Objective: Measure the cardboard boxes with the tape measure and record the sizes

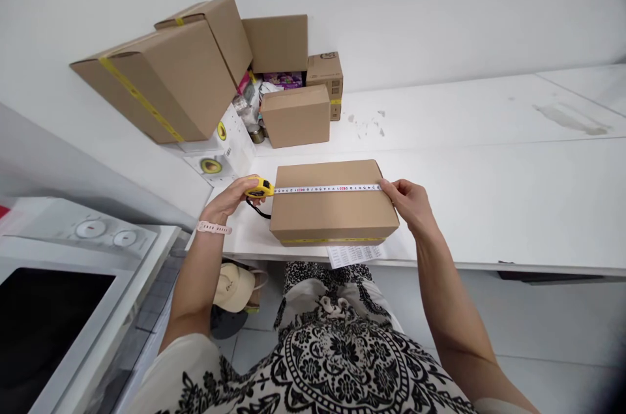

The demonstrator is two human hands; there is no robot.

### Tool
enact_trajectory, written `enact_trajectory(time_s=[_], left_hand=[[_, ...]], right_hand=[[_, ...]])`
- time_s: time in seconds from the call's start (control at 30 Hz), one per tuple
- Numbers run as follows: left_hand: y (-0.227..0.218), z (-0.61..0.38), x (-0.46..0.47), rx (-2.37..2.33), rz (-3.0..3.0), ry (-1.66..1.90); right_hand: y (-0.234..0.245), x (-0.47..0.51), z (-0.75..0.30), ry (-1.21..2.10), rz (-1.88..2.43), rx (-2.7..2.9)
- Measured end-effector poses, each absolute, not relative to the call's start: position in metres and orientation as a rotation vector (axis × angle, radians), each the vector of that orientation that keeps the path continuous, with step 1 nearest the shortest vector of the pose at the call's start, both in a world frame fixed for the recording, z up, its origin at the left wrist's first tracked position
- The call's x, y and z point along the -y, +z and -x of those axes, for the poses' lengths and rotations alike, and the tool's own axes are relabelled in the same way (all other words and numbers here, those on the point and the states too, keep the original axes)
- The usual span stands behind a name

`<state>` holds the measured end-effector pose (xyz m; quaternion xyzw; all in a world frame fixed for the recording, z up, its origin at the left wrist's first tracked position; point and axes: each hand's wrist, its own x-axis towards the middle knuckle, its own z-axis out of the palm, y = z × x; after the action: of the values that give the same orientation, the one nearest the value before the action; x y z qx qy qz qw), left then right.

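Observation:
A closed brown cardboard box [332, 210] lies on the white table in front of me, with a yellow strip along its near side. My left hand [247, 191] is closed around a yellow tape measure [261, 188] at the box's left edge. The white blade is drawn out straight across the box top, numbers facing up. At the right edge of the box, my right hand [405, 200] pinches the blade's far end against the corner. A black wrist strap hangs from the tape measure. Under the box's near edge, a printed sheet [348, 256] sticks out.
Large cardboard boxes [186, 75] are stacked at the back left on a white carton [215, 156] with avocado pictures. Beside them stand a smaller box [296, 117], a jar [255, 133] and packets. A microwave [63, 283] is at left; a cap [233, 287] sits below the table.

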<state>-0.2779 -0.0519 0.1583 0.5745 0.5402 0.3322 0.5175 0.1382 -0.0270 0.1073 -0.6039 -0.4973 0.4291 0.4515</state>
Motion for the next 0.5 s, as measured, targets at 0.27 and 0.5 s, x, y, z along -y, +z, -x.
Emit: enact_trajectory(time_s=[0.27,0.5], left_hand=[[0.192,0.268,0.073,-1.350,-1.473,0.937],[0.230,0.208,0.160,-1.057,-1.358,0.712]], right_hand=[[0.130,0.019,-0.143,0.822,1.460,1.385],[0.201,-0.035,-0.126,0.875,0.999,1.407]])
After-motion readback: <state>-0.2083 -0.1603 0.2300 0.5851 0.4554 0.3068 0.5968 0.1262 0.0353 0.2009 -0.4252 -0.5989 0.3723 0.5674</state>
